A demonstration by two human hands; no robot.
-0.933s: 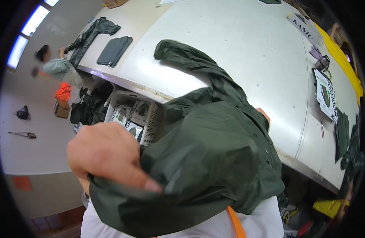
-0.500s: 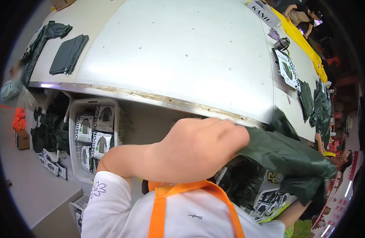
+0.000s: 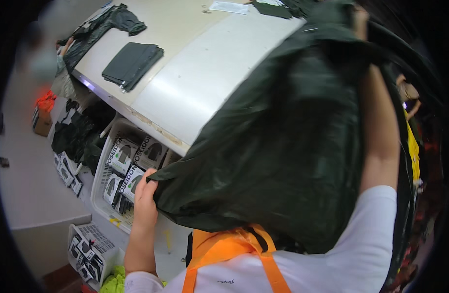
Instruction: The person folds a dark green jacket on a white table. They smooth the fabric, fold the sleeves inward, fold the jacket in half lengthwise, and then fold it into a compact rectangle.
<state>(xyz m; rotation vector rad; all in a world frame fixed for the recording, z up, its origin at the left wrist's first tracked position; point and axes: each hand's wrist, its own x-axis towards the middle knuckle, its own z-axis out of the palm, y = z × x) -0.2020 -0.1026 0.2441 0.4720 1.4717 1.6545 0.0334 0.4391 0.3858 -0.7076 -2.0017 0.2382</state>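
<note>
The dark green garment (image 3: 288, 146) is hanging over the near counter (image 3: 205, 83) edge, its long axis slanting from near left up to far right. The left hand (image 3: 145, 198) is pinching its lower corner; the right hand (image 3: 361, 19) is gripping the top. Below left, a white basket (image 3: 101, 171) is holding black-and-white flat packages (image 3: 129, 168).

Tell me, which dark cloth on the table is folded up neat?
The flat dark folded garment near the table's left edge. The other dark garment farther back lies crumpled and spread, and the big dark green one is held up by both hands.
</note>
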